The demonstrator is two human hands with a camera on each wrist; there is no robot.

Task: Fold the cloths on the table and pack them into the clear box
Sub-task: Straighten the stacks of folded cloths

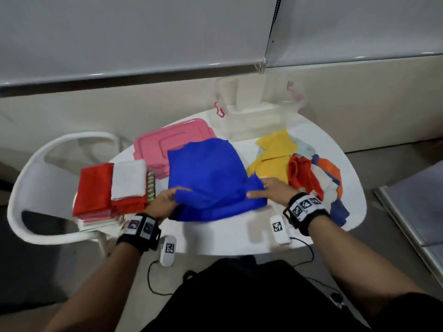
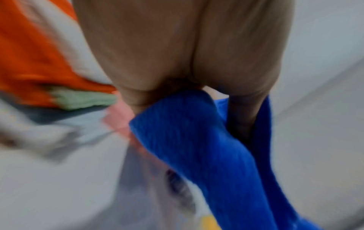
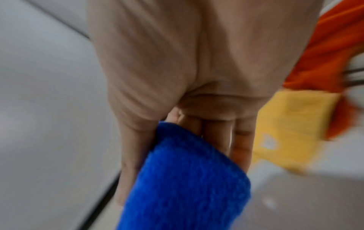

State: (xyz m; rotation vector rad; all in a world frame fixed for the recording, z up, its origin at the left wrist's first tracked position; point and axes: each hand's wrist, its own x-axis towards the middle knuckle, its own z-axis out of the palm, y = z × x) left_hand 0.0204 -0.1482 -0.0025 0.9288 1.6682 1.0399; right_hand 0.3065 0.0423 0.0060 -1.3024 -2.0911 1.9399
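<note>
A white plastic chair [image 1: 36, 178] is standing at the far left, just beside the white oval table [image 1: 239, 238]. On the table's left part a stack of folded cloths [image 1: 105, 190] is lying, red ones with a white one on top, and behind it a flat pink plastic lid [image 1: 153, 144] is resting. The left hand [image 1: 163, 202] is pinching the near left corner of the bright blue fleece cloth [image 1: 211, 173], thumb on top and fingers curled under the fabric; the left wrist view is showing the blue cloth [image 2: 197, 147] wrapping over those fingers. The cloth is spreading across the middle of the table, partly over the lid. The right hand [image 1: 273, 188] is grasping the cloth's near right edge, the blue fabric [image 3: 189, 179] passing between thumb and fingers. Behind, the clear plastic box [image 1: 259, 113] with pink latches is sitting open at the table's far edge. To the right, a crumpled yellow cloth [image 1: 273, 159] and a heap of orange, white and blue cloths [image 1: 316, 178] are lying unfolded.
</note>
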